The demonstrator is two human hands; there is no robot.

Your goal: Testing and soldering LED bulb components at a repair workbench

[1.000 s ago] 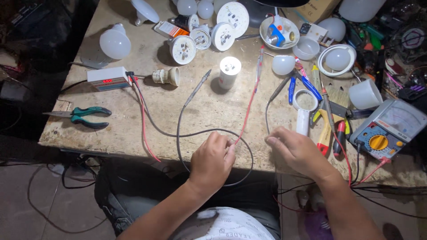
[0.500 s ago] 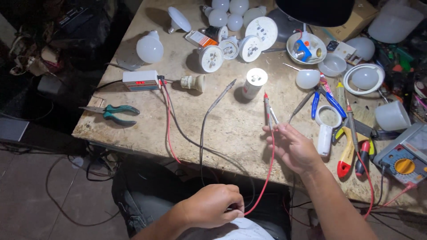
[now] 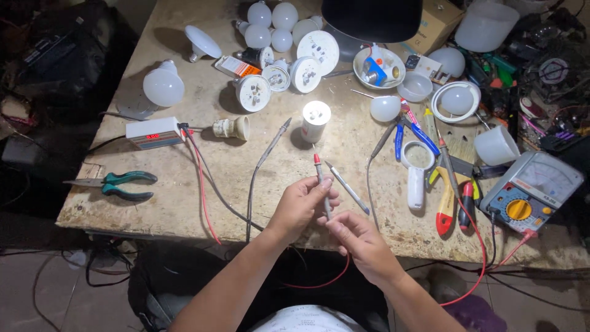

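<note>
My left hand (image 3: 299, 206) grips a red-tipped meter probe (image 3: 320, 174) that points up and away from me. Close below it, my right hand (image 3: 358, 238) pinches the probe's lower end, where its red lead (image 3: 319, 281) loops down over the table edge. A grey pen-like tool (image 3: 347, 187) lies on the table just right of the probe. An opened white bulb base (image 3: 316, 120) stands upright a short way beyond the probe tip. The second probe (image 3: 271, 145), grey, lies left of the bulb base.
An analog multimeter (image 3: 532, 190) sits at the right edge. Several white bulbs and bulb parts (image 3: 279, 74) crowd the far side. Green-handled pliers (image 3: 117, 185) lie at the left, behind them a white tester box (image 3: 153, 132) with a socket (image 3: 232, 128). Screwdrivers and a magnifier (image 3: 416, 169) lie right.
My left hand came up from my lap and took hold of the red probe. Both hands now meet on it near the table's front edge.
</note>
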